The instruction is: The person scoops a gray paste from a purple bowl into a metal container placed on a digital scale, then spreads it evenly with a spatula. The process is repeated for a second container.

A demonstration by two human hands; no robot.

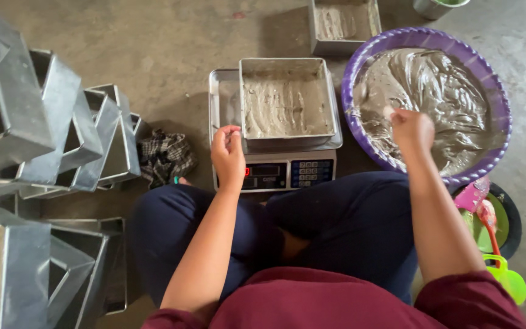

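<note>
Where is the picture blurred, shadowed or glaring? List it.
Head view: soft, even daylight; the right hand over the purple basin is slightly motion-blurred; the left hand by the scale is sharper; faint sheen on the stacked metal pans; dim shadow under them; edges bend a little.

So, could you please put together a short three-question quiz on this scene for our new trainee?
1. True or false: the square metal pan on the scale is empty.
2. Which hand is over the purple basin of grey batter? A) left hand B) right hand
3. What lies on the floor between the stacked metal pans and the scale?

Key: 1. False, it holds a layer of grey batter. 2. B. 3. A crumpled checked cloth.
</note>
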